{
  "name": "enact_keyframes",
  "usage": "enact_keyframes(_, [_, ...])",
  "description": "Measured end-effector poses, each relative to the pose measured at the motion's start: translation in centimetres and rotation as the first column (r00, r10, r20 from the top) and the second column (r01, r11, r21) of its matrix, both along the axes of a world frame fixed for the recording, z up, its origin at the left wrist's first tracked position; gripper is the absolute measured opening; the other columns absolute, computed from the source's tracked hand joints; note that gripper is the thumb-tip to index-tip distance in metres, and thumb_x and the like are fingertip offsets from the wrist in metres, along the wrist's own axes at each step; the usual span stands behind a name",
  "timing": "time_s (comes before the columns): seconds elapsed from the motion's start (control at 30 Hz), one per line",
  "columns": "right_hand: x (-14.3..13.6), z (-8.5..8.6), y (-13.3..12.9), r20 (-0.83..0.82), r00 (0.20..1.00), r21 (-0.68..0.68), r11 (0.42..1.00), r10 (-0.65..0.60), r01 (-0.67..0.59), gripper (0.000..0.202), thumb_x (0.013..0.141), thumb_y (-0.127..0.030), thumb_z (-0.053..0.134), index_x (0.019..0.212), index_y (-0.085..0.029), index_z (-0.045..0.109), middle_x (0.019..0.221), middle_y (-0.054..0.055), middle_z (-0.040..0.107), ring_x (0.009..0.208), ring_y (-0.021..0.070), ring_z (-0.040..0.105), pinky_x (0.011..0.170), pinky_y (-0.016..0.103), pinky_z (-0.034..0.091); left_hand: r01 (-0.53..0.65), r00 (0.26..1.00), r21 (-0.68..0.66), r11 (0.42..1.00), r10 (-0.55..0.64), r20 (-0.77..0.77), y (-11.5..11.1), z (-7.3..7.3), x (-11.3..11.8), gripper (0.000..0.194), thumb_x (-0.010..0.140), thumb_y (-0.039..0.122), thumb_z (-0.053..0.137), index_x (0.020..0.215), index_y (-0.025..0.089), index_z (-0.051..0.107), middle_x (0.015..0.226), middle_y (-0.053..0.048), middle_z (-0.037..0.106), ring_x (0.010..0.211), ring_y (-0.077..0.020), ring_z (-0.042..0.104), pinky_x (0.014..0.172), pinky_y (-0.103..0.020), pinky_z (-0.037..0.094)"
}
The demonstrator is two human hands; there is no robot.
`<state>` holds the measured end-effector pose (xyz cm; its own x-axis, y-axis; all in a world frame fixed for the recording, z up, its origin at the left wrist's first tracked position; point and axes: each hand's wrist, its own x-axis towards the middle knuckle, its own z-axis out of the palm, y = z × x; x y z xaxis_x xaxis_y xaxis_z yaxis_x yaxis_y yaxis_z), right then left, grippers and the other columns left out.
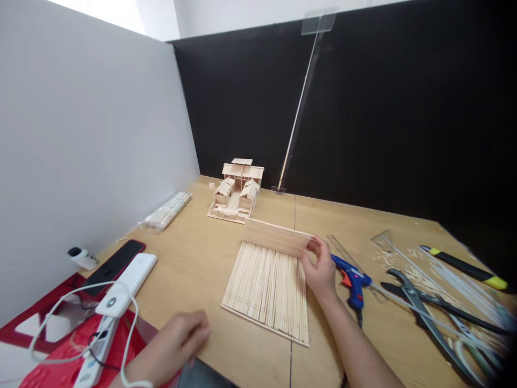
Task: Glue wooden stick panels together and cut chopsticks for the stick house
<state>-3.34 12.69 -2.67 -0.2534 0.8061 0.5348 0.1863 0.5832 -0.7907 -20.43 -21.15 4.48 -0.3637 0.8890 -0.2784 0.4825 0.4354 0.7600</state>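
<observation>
My right hand [320, 265] pinches the right end of a narrow panel of wooden sticks [274, 237], standing on edge at the far side of a larger mat of wooden sticks [264, 291]. The larger mat lies flat on the table, with a strip along its near edge. Whether the two panels are joined I cannot tell. My left hand [186, 337] is at the table's front edge, left of the mat, its fingers curled in with nothing visible in them. Just right of my right hand lies a blue glue gun [353, 280].
A small stick-built house model [238, 188] stands at the back. On the left are bagged sticks [167, 211], a phone [115, 268], a power bank [126, 285] and a power strip [95, 353]. Pliers [420, 307], a utility knife [460, 265], glue sticks and offcuts lie right.
</observation>
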Motion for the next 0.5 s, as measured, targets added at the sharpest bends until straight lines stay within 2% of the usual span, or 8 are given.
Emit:
enact_keyframes(0.07, [0.1, -0.1, 0.0, 0.009, 1.000, -0.003, 1.000, 0.000, 0.000, 0.044, 0.082, -0.026, 0.059, 0.125, -0.017, 0.051, 0.109, 0.014, 0.067, 0.099, 0.0262, 0.067, 0.092, 0.047, 0.052, -0.056, 0.998, 0.115, 0.992, 0.059, -0.017, 3.1, 0.4, -1.5, 0.040, 0.095, 0.048, 0.045, 0.072, 0.017, 0.056, 0.061, 0.002, 0.053, 0.057, -0.0118, 0.050, 0.060, -0.026, 0.041])
enact_keyframes(0.13, [0.1, -0.1, 0.1, 0.011, 1.000, -0.003, 1.000, -0.002, 0.002, 0.044, 0.082, -0.027, 0.059, 0.125, -0.016, 0.050, 0.110, 0.015, 0.067, 0.098, 0.0263, 0.067, 0.092, 0.047, 0.052, -0.161, 0.985, 0.289, 0.944, 0.173, -0.017, 6.5, 0.9, -3.2, 0.038, 0.094, 0.050, 0.045, 0.076, 0.018, 0.057, 0.060, 0.003, 0.048, 0.057, -0.0115, 0.046, 0.059, -0.025, 0.038])
enact_keyframes(0.2, [0.1, 0.0, 0.0, 0.010, 1.000, 0.000, 1.000, -0.001, 0.001, 0.045, 0.082, -0.027, 0.058, 0.125, -0.016, 0.050, 0.109, 0.015, 0.067, 0.098, 0.0265, 0.067, 0.091, 0.047, 0.053, -0.265, 0.956, 0.443, 0.857, 0.292, 0.008, 10.1, 1.0, -5.5, 0.036, 0.092, 0.050, 0.046, 0.095, 0.018, 0.062, 0.062, 0.005, 0.045, 0.057, -0.0119, 0.044, 0.058, -0.025, 0.036])
enact_keyframes(0.27, [0.1, 0.0, 0.0, 0.012, 1.000, 0.004, 1.000, 0.001, -0.001, 0.045, 0.082, -0.027, 0.058, 0.125, -0.016, 0.051, 0.109, 0.015, 0.067, 0.098, 0.0267, 0.067, 0.091, 0.047, 0.053, -0.297, 0.942, 0.532, 0.793, 0.336, 0.024, 14.1, 0.4, -8.3, 0.047, 0.089, 0.047, 0.050, 0.123, 0.016, 0.058, 0.064, 0.006, 0.042, 0.057, -0.0119, 0.042, 0.058, -0.024, 0.034])
enact_keyframes(0.33, [0.1, 0.1, 0.0, 0.020, 1.000, 0.004, 1.000, 0.000, 0.000, 0.045, 0.082, -0.027, 0.058, 0.125, -0.016, 0.051, 0.108, 0.015, 0.067, 0.098, 0.0268, 0.067, 0.091, 0.047, 0.053, -0.303, 0.933, 0.513, 0.803, 0.360, -0.013, 18.1, -0.7, -11.3, 0.056, 0.086, 0.040, 0.054, 0.136, 0.015, 0.052, 0.063, 0.007, 0.041, 0.057, -0.0119, 0.042, 0.060, -0.024, 0.034])
enact_keyframes(0.4, [0.1, 0.2, 0.0, 0.029, 1.000, 0.004, 1.000, -0.004, 0.004, 0.045, 0.082, -0.027, 0.058, 0.125, -0.016, 0.051, 0.108, 0.014, 0.068, 0.098, 0.0267, 0.067, 0.090, 0.046, 0.053, -0.345, 0.922, 0.433, 0.833, 0.387, -0.009, 21.6, -2.0, -13.9, 0.063, 0.085, 0.035, 0.055, 0.143, 0.012, 0.045, 0.060, 0.007, 0.042, 0.056, -0.0128, 0.043, 0.060, -0.024, 0.035])
enact_keyframes(0.5, [0.1, 0.2, -0.1, 0.041, 0.999, 0.012, 1.000, -0.012, 0.011, 0.044, 0.083, -0.027, 0.058, 0.125, -0.017, 0.050, 0.107, 0.014, 0.068, 0.098, 0.0263, 0.067, 0.089, 0.046, 0.054, -0.386, 0.912, 0.376, 0.842, 0.410, 0.019, 24.9, -3.6, -16.5, 0.067, 0.084, 0.032, 0.057, 0.145, 0.010, 0.042, 0.060, 0.007, 0.044, 0.055, -0.0137, 0.046, 0.062, -0.025, 0.039])
